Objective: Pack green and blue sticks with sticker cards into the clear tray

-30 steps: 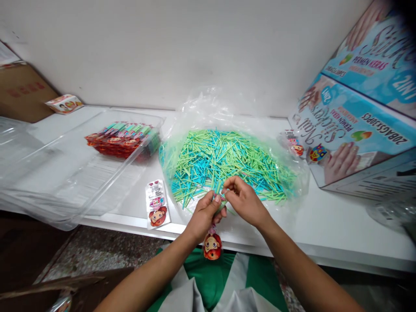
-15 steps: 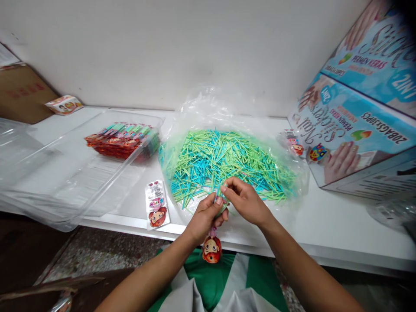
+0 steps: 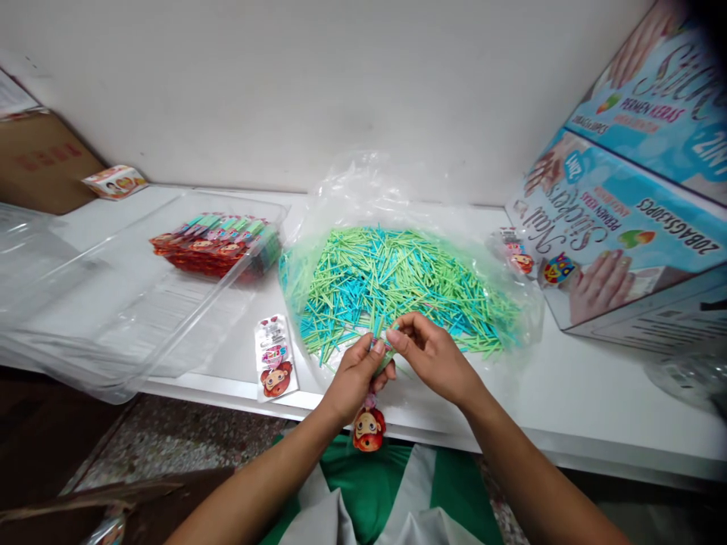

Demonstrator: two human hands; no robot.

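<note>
The head camera view shows two bare hands brought together over the front edge of a long white counter (image 3: 528, 397). The left hand (image 3: 357, 372) is closed around a slim, glossy pouch printed with a red-haired cartoon figure (image 3: 369, 430); the printed head hangs below the fingers, in front of the counter's edge. Thin green and blue sticks (image 3: 377, 331) show at the pouch's upper end. The right hand (image 3: 436, 359) has its fingers bent and thumb drawn in at that end, but whether it grips the film or a stick cannot be told. Just behind the hands, a broad heap of loose lime-green and turquoise sticks (image 3: 409, 265) lies in an opened clear plastic bag (image 3: 355, 182). Left of the bag, a flat white packet with the same red-haired figure (image 3: 276, 359) lies near the counter's edge. Farther left, a large transparent plastic tray (image 3: 190, 314) holds a layered stack of red, pink and green printed pouches (image 3: 213, 246). A small white and orange box (image 3: 115, 182) sits beside a brown cardboard carton (image 3: 48, 163) at the far left. On the right stand blue nail-sticker cartons (image 3: 630, 200), one above another, with a small printed packet (image 3: 516, 256) lying close by.
</note>
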